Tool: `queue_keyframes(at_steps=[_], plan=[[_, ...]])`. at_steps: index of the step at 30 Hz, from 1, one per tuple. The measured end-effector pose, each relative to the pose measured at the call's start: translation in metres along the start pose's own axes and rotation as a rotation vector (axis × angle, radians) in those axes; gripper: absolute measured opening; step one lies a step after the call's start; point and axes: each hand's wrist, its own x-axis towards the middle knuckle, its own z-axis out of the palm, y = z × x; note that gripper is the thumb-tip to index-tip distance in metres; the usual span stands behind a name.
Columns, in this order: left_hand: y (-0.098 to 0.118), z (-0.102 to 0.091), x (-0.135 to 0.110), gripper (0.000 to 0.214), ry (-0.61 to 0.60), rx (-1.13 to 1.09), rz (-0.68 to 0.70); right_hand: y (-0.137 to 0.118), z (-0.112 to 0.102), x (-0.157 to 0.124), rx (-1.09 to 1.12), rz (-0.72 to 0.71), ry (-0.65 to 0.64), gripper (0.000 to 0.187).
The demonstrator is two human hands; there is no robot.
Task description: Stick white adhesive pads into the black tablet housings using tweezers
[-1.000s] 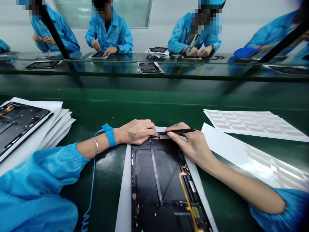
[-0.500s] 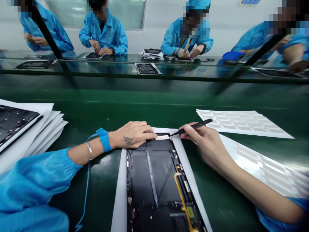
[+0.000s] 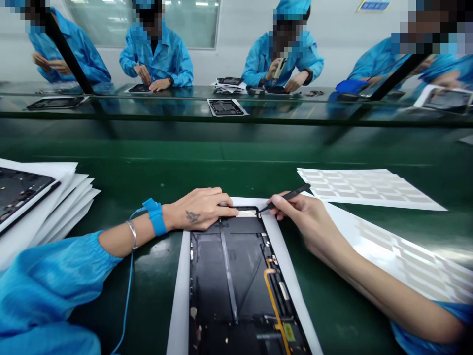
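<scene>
An opened black tablet chassis (image 3: 236, 276) lies on a white sheet (image 3: 179, 296) in front of me. My left hand (image 3: 201, 209), with a blue wrist strap, rests on the chassis's far left corner, its fingers flat and pressing beside a pale adhesive strip (image 3: 247, 213) at the far edge. My right hand (image 3: 303, 214) pinches black tweezers (image 3: 286, 196). Their tip points at the right end of that strip, at the chassis's far right corner.
Two sheets of pale stickers (image 3: 369, 187) (image 3: 406, 261) lie on the right of the green mat. A stack of white sheets with another chassis (image 3: 22, 190) sits at the left. Across a glass shelf (image 3: 236, 111), several workers in blue coats handle similar parts.
My right hand drew back from the chassis's far edge to its right corner, swinging the tweezers off the strip. The left hand stayed pressing.
</scene>
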Motion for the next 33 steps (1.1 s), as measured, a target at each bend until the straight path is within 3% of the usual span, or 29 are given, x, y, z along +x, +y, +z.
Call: queue_keyframes(at_steps=[5,10,14,17,21,28,30,33], plan=[[-0.002,0.0,0.0,0.036,-0.006,0.002,0.009,-0.005,-0.001,0.001,-0.089,-0.059,-0.013,0.05],[0.004,-0.007,0.009,0.04,-0.102,0.105,-0.009,-0.013,-0.003,-0.002,-0.209,-0.234,0.07,0.041],[0.015,-0.009,0.025,0.045,-0.153,0.178,-0.047,-0.018,-0.001,-0.005,-0.243,-0.302,0.003,0.036],[0.019,-0.006,0.028,0.047,-0.13,0.192,-0.067,-0.019,-0.001,-0.006,-0.258,-0.31,-0.048,0.036],[0.013,0.001,0.012,0.038,-0.074,0.114,-0.056,-0.021,0.001,-0.004,-0.21,-0.295,-0.091,0.039],[0.006,0.008,-0.008,0.031,0.099,0.005,0.009,-0.016,0.009,-0.004,-0.073,-0.119,-0.255,0.037],[0.006,0.009,-0.007,0.03,0.094,0.008,0.014,-0.018,0.006,-0.004,-0.165,-0.225,-0.234,0.032],[0.006,0.01,-0.005,0.028,0.093,0.014,0.011,-0.025,0.002,0.002,-0.401,-0.5,-0.227,0.022]])
